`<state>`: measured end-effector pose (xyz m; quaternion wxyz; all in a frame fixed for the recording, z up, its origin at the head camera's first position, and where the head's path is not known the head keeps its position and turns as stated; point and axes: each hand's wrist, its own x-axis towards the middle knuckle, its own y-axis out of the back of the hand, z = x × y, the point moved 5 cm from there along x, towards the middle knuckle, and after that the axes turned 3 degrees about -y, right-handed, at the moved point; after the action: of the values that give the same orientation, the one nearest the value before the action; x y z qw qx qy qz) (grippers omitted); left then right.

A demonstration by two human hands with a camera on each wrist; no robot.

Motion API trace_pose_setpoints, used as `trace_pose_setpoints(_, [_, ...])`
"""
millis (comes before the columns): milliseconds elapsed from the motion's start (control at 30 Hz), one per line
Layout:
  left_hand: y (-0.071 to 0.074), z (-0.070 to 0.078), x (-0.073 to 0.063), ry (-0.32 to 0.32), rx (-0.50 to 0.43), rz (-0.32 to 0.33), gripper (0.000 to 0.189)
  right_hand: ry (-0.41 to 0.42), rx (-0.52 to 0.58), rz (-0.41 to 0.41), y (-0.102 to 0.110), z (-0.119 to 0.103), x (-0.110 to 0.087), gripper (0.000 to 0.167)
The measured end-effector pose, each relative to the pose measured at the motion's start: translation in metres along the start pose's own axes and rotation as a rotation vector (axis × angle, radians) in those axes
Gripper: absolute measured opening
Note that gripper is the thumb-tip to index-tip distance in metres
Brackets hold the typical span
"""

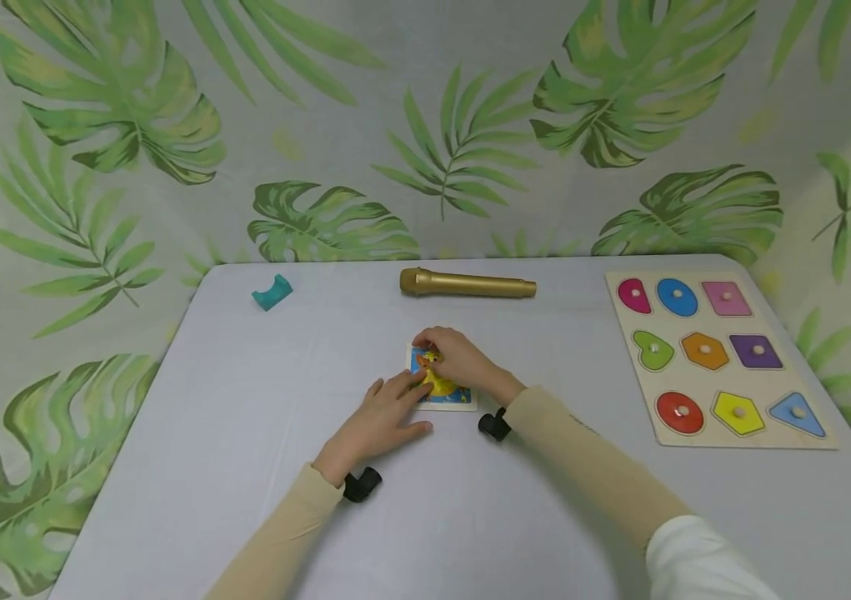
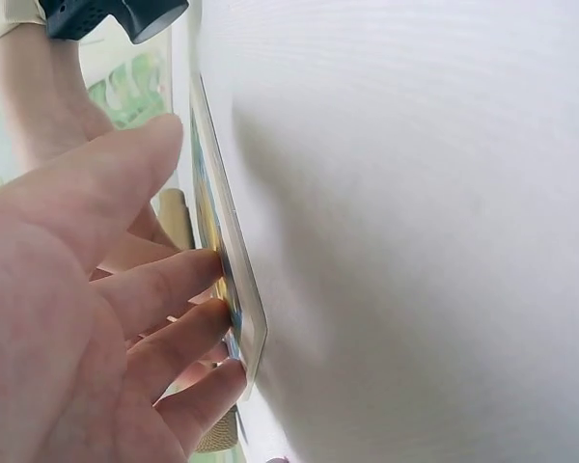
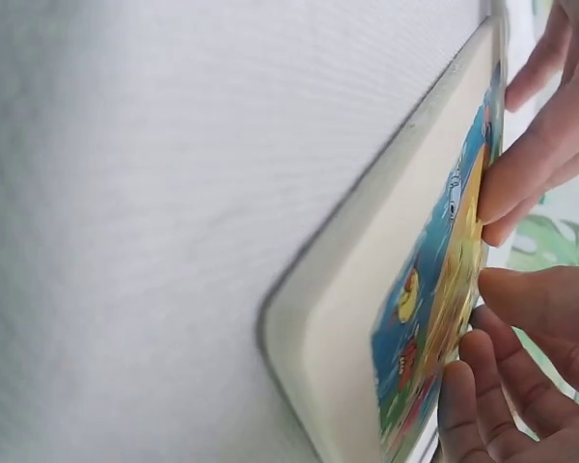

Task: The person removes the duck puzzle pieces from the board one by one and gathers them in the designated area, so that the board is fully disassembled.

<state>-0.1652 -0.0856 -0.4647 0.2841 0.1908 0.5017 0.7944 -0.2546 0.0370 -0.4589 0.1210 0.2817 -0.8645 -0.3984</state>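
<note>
A small picture puzzle [image 1: 449, 402] with a pale wooden border lies flat on the table, its picture blue with a yellow animal figure. My left hand [image 1: 380, 417] rests its fingertips on the puzzle's left part, fingers extended and thumb apart; in the left wrist view those fingers [image 2: 179, 289] touch the board [image 2: 234, 231]. From the right, my right hand [image 1: 455, 354] bends over the puzzle's upper part. In the right wrist view its thumb and fingers [image 3: 536, 299] come close together at the picture [image 3: 429, 280]. Whether they pinch a piece is hidden.
A gold microphone [image 1: 470, 285] lies behind the puzzle. At the back left sits a teal curved block [image 1: 272, 292]. A wooden shape board [image 1: 703, 379] with several colored knobbed pieces occupies the right side. Leaf-patterned cloth [image 1: 455, 158] hangs behind the table.
</note>
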Motion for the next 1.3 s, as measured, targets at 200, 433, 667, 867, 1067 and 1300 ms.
trace_pose_setpoints(200, [0.000, -0.002, 0.000, -0.010, -0.002, 0.009, 0.059, 0.013, -0.092, -0.019, -0.003, -0.007, 0.003, 0.029])
trace_pose_setpoints(433, [-0.001, -0.003, -0.001, -0.012, 0.011, 0.003, 0.058, -0.070, 0.065, -0.044, -0.004, 0.000, 0.010, 0.043])
trace_pose_setpoints(667, [0.001, -0.002, 0.002, -0.012, 0.013, -0.021, 0.057, -0.106, 0.214, -0.056, -0.003, 0.011, 0.014, 0.053])
trace_pose_setpoints(867, [0.003, -0.001, 0.004, -0.009, 0.007, -0.044, 0.057, -0.083, 0.174, -0.023, -0.003, 0.008, 0.012, 0.042])
trace_pose_setpoints(1067, [0.004, 0.000, 0.004, -0.014, 0.009, -0.043, 0.056, -0.062, 0.064, 0.024, -0.004, 0.003, 0.011, 0.027])
trace_pose_setpoints(1300, [0.005, 0.000, 0.006, -0.016, 0.012, -0.043, 0.055, -0.089, 0.101, 0.054, -0.001, 0.007, 0.014, 0.019])
